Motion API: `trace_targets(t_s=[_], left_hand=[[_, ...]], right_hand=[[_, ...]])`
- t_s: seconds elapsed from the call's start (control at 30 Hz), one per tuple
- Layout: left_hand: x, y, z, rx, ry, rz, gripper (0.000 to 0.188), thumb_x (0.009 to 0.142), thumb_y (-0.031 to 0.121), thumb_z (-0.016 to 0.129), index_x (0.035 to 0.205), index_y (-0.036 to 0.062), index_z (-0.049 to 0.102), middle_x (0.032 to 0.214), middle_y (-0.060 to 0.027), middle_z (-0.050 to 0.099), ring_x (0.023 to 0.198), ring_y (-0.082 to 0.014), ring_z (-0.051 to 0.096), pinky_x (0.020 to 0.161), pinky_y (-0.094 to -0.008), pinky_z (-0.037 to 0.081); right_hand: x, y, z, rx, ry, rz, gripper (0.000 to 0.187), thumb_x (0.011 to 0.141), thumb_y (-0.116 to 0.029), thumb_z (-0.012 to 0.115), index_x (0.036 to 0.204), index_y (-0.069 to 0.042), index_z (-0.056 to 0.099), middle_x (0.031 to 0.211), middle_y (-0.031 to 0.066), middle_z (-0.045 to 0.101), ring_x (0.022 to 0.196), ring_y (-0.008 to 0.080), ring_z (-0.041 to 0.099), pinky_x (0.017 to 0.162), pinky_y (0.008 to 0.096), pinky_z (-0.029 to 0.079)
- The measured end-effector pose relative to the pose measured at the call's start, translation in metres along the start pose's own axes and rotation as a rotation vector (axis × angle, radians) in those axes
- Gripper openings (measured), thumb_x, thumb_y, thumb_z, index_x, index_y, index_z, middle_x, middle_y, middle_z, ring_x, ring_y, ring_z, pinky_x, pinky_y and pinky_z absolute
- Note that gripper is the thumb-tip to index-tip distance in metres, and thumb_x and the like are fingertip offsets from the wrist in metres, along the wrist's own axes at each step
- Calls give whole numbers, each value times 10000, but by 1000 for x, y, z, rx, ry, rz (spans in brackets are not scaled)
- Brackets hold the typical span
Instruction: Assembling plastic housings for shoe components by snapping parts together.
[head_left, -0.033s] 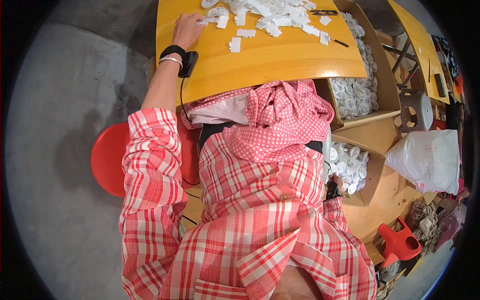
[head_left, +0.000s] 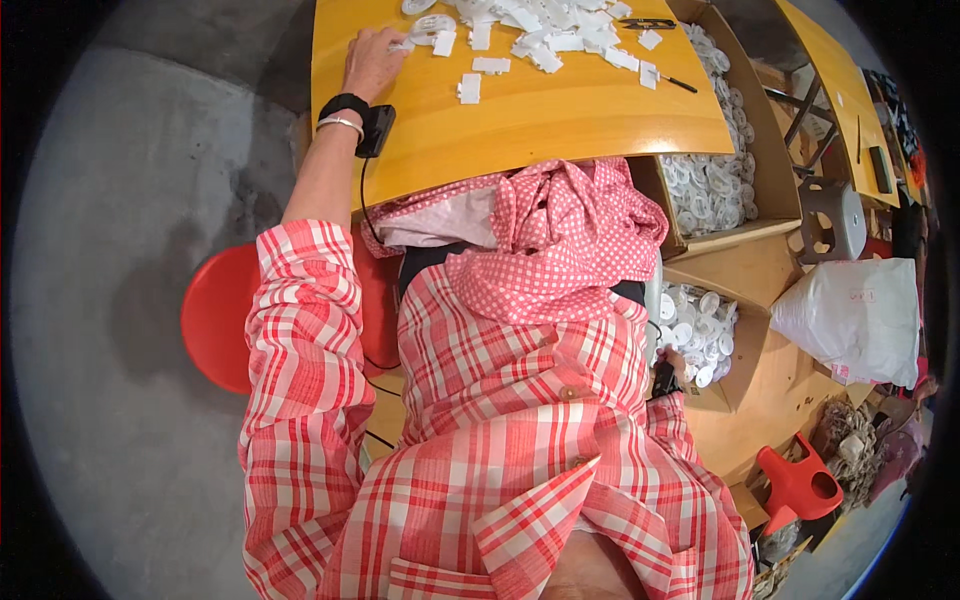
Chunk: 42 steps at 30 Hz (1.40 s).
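Note:
My left hand (head_left: 372,64) is at the far left of the yellow table, its fingers closed on the edge of a small white plastic piece (head_left: 402,46). Just right of it lies a round white plastic part (head_left: 432,23) among flat white pieces (head_left: 491,66). A black box on a cable (head_left: 376,130) is at my left wrist. Low on my right side, my right hand (head_left: 676,364) is at a carton of round white plastic parts (head_left: 704,330). Its fingers are small and partly hidden there, so their grip does not show.
A heap of white pieces (head_left: 560,25) covers the table's far part, with small black snips (head_left: 648,24) and a thin dark tool (head_left: 683,87). A big carton (head_left: 785,205) stands right of the table. Also around are a white sack (head_left: 850,320) and red stools (head_left: 215,320).

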<state>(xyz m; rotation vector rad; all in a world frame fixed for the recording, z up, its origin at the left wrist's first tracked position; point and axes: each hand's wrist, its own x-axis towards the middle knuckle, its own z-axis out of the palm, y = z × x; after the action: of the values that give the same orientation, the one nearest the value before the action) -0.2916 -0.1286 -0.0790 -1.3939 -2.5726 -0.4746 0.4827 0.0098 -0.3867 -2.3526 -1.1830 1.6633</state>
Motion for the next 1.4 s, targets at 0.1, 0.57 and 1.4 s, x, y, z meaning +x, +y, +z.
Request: trace_targets(t_s=[0.1, 0.57, 1.4], left_hand=[[-16, -7, -5, -26, 42, -18, 263, 774, 268, 629, 984, 111, 643, 926, -144, 626, 988, -339, 539, 880, -416, 415], [-90, 81, -26, -1847, 188, -524, 370, 918, 352, 508, 1163, 74, 513, 1065, -95, 599, 901, -227, 590, 763, -340, 497], [-115, 119, 6, -2541, 250, -411, 419, 925, 388, 431, 1164, 56, 519, 1080, -113, 577, 825, -215, 485, 679, -321, 398]], right_hand=[[3, 1, 2, -258, 58, -86, 375, 897, -343, 472, 700, -59, 619, 558, 39, 549, 460, 162, 480, 435, 313, 368], [-87, -142, 8, -199, 634, -749, 363, 825, -332, 514, 871, 9, 629, 639, 121, 616, 643, 235, 602, 637, 349, 462], [-339, -406, 275, -973, -58, -2089, 487, 770, -373, 638, 1180, -136, 527, 1175, 7, 547, 995, 214, 521, 794, 377, 410]])
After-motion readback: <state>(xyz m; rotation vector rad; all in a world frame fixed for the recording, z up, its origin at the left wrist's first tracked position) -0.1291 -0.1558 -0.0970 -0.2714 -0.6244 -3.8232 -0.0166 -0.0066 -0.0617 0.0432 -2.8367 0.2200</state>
